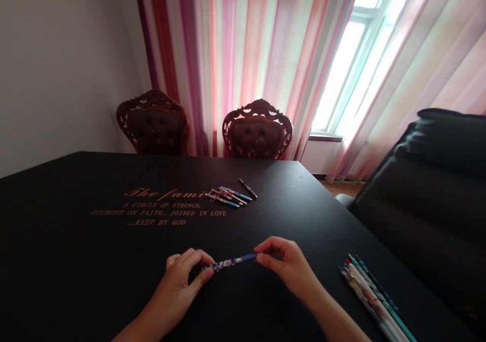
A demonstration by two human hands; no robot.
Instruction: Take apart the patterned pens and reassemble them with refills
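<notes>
Gripping pen (227, 264) in left hand (185, 270) and right hand (286, 261), likely mid-job; can't tell done from pending between far pens (230, 196) and right-side pens (370, 292).

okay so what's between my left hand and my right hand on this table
In the head view, a blue-and-white patterned pen spans that gap, its patterned end in your left hand and its plain blue end pinched by your right hand.

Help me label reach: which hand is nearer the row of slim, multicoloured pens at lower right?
Right. The right hand is left of the pens, apart from them; the left hand is farther left, beyond the right hand.
</notes>
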